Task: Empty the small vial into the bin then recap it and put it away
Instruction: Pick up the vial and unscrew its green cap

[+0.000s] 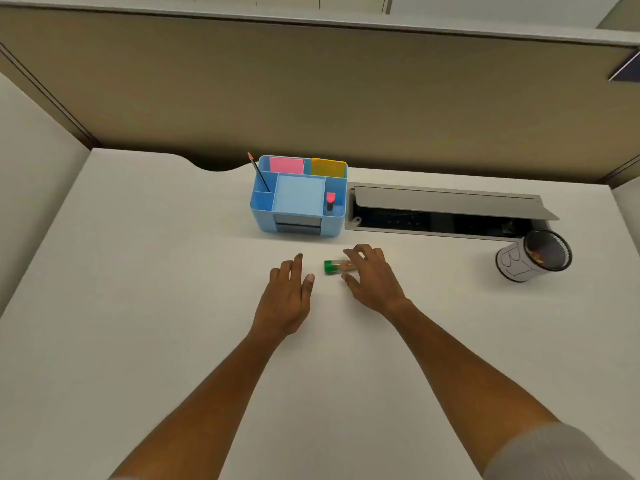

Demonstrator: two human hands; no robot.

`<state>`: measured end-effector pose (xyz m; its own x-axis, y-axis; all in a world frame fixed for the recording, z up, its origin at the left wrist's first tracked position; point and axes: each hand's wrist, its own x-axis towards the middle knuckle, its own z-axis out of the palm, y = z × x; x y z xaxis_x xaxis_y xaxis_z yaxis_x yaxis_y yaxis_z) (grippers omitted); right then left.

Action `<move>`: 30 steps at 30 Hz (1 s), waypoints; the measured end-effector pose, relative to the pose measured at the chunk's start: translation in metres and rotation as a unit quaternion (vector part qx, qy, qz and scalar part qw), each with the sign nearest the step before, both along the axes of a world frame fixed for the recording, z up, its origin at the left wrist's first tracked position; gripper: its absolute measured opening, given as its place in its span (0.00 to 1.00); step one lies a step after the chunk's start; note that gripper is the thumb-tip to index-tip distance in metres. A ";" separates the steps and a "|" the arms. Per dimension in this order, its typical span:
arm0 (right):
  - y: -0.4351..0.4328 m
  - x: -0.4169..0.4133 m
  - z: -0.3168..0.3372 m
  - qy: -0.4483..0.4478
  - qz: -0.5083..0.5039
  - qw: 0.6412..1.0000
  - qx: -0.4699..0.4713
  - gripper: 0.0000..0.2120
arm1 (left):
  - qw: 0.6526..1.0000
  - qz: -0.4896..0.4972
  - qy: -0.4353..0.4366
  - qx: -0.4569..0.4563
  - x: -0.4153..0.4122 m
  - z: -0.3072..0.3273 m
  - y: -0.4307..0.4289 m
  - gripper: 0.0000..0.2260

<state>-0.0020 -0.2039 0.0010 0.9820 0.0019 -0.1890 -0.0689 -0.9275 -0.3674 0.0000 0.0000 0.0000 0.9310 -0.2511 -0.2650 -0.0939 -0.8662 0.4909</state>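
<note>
The vial is lying on its side on the desk, near the middle, its green cap pointing left. The right hand is arching over the vial's uncapped end, fingers spread and curled loosely around it; whether they are gripping it cannot be told. The left hand is resting flat and open just left of the cap, holding nothing. The bin, a mesh cup, is sitting near the desk's right edge. A blue organizer is standing toward the back edge.
</note>
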 end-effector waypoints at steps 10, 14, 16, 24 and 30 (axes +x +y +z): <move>0.000 0.010 -0.012 -0.017 -0.029 0.999 0.026 0.15 | 0.999 0.012 -0.028 -0.011 -0.003 -0.018 0.001 0.26; 0.001 0.000 -0.013 -0.030 -0.046 0.996 0.071 0.15 | 0.998 0.040 -0.004 -0.045 -0.004 -0.020 0.002 0.24; 0.002 -0.009 -0.010 -0.035 -0.053 0.994 0.093 0.15 | 0.994 0.073 0.007 -0.080 -0.004 -0.017 0.002 0.23; 0.010 -0.056 0.036 -0.085 -0.054 0.979 0.179 0.13 | 0.905 0.161 0.159 -0.361 -0.003 0.037 -0.006 0.17; 0.002 -0.094 0.079 -0.106 -0.059 0.964 0.235 0.09 | 0.888 0.071 0.170 -0.421 -0.028 0.079 -0.002 0.13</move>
